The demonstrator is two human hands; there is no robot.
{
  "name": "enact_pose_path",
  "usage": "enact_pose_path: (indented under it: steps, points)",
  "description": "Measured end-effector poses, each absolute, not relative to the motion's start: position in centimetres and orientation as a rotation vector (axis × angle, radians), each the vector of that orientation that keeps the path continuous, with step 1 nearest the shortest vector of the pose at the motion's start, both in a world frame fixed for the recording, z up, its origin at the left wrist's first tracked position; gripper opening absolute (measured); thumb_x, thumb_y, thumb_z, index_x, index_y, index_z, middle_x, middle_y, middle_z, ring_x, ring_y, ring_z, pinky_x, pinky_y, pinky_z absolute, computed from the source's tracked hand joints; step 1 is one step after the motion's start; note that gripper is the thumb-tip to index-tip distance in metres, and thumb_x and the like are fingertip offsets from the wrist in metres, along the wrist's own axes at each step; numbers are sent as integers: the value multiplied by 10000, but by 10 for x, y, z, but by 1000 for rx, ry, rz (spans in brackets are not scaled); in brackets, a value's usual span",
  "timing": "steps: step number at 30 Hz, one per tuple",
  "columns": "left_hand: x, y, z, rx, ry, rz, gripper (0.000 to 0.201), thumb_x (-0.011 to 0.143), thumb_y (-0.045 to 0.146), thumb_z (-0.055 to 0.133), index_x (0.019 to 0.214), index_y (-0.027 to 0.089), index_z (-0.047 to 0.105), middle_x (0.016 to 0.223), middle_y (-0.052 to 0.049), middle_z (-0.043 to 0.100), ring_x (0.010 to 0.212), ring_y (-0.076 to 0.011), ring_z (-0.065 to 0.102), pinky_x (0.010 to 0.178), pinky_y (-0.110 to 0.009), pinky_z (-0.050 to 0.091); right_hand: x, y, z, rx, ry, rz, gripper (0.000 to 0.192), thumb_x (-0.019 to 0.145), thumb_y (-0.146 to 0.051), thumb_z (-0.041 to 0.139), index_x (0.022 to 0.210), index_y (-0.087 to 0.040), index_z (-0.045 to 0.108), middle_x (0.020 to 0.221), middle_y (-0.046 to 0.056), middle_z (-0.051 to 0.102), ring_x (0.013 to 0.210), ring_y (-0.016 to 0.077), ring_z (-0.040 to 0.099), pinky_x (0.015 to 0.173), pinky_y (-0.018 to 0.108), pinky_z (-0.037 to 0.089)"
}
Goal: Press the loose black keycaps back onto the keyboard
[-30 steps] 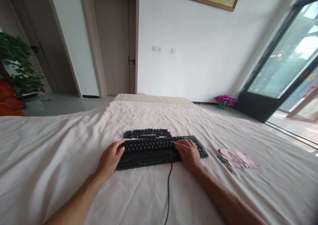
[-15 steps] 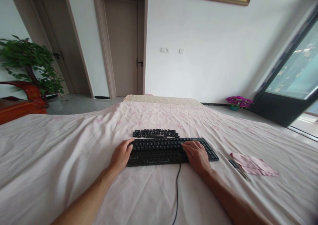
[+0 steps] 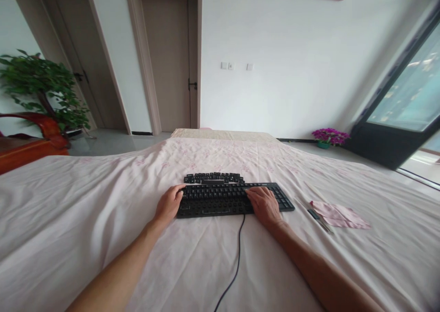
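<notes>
A black keyboard point(image 3: 213, 193) lies on the bedspread, its upper rows fitted with keycaps and its lower rows bare of them. My left hand point(image 3: 169, 203) holds the keyboard's left end, thumb on top near the edge. Over the right part of the main keys is my right hand point(image 3: 264, 203), fingers bunched and tips down at the keys. What those fingertips grip, if anything, is hidden. Loose black keycaps point(image 3: 213, 178) are laid in rows just beyond the keyboard's far edge. From the near edge a black cable point(image 3: 239, 252) runs toward me.
To the right lie a folded pink cloth point(image 3: 338, 214) and a thin tool with a dark handle point(image 3: 313, 214), beside each other on the wrinkled pale bedspread point(image 3: 103, 202). Further off are a wooden armchair point(image 3: 51, 133), a leafy plant point(image 3: 41, 85) and purple flowers point(image 3: 330, 136).
The camera view has shifted slightly, so the keyboard and hands sit a little higher in the picture. Both hands keep about the same places on the keyboard.
</notes>
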State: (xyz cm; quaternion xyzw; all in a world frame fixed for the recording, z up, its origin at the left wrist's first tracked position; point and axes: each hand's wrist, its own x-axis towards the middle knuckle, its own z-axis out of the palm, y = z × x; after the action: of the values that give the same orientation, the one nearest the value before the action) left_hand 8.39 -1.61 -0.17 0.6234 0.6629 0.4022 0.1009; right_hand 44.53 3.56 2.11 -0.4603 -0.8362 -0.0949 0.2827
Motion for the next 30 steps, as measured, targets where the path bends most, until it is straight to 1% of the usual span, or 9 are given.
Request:
enact_pose_path:
  steps: [6,9,12,17,21,24,28,30]
  points:
    - [85,-17,-2,1789,1993,1184,356,907,327,387,1188,241,589,1211,-39,646,1117,-204,591,974,-339,442,445,29,25,-1197,-2234,-226,312,954,-296,439,1184,-308,650,1075,36,666,984,203,530,854,327,370]
    - [86,-17,-1,1756,2007,1171,373,919,356,361,1191,240,588,1205,-45,653,1108,-211,600,955,-338,451,450,30,24,-1213,-2119,-241,324,962,-307,417,1196,-290,641,1097,38,659,1007,208,523,865,332,365]
    - [85,-17,0,1757,2035,1159,373,916,364,358,1171,248,604,1182,-40,666,1091,-211,610,939,-329,455,461,35,22,-1278,-1945,-286,334,966,-317,398,1186,-265,644,1103,46,656,1012,216,515,879,345,355]
    - [85,-15,-3,1790,2061,1155,366,911,355,360,1149,242,614,1166,-45,671,1075,-207,614,934,-321,455,488,47,21,-1439,-1775,-390,333,958,-324,406,1181,-265,645,1102,51,656,992,226,511,845,358,354]
    - [84,-10,-7,1818,2072,1145,344,901,330,386,1144,229,607,1166,-52,663,1072,-201,610,941,-319,449,518,57,20,-1596,-1663,-447,357,950,-327,404,1226,-252,618,1175,70,634,1031,246,514,880,391,349]
    - [83,-7,-10,1816,2070,1158,335,894,308,402,1154,228,599,1171,-51,658,1080,-202,602,958,-330,441,540,69,14,-1789,-1579,-305,406,952,-363,359,1256,-237,597,1226,88,618,1041,259,542,886,400,366]
    - [82,-8,-12,1764,2052,1154,344,894,297,407,1177,235,592,1198,-35,649,1116,-194,586,988,-320,425,557,83,4,-1960,-1598,91,490,962,-408,262,1287,-203,565,1231,95,625,1096,250,565,892,359,400]
    - [82,-9,-12,1749,2048,1159,351,891,294,414,1189,230,588,1207,-34,646,1120,-192,585,992,-317,424,557,87,3,-2006,-1661,149,506,959,-435,249,1283,-211,566,1239,90,622,1129,256,556,919,358,396]
